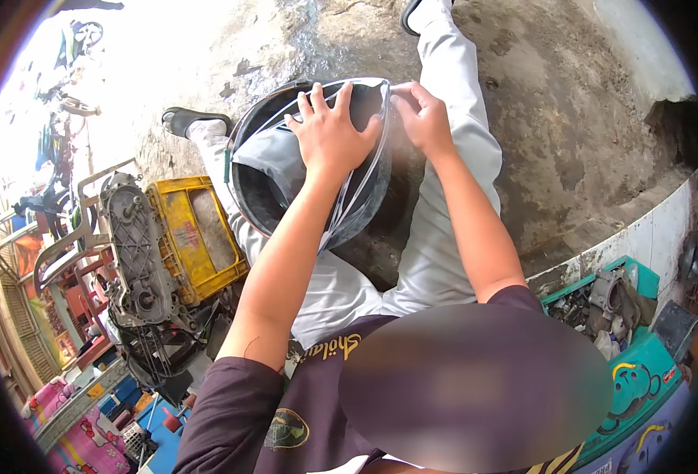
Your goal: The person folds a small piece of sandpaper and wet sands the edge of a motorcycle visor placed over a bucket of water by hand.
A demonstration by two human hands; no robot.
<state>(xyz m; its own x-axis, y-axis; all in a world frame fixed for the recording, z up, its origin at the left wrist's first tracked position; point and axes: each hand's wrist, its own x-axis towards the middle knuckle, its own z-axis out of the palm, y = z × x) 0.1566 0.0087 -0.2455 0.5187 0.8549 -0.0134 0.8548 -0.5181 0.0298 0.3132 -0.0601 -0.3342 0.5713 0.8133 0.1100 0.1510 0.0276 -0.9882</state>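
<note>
Between my legs stands a round black tub (244, 186), with a smooth grey sheet-like piece (268, 150) inside it. Thin white cord (375, 158) runs over the opening and along the right rim, drawn to a corner at the top right. Over the tub, my left hand (329, 134) is open with its fingers spread, palm down across the cord and the grey piece. At the rim's upper right, my right hand (425, 120) has bent fingers pinched at the white cord. Its fingertips are partly hidden.
To the left are a yellow crate (199, 237) and a grey metal engine casing (135, 245). A green drawer (641, 276) full of dark parts is at the lower right. Stained concrete floor (554, 118) lies around, with a low white wall (633, 233) at right.
</note>
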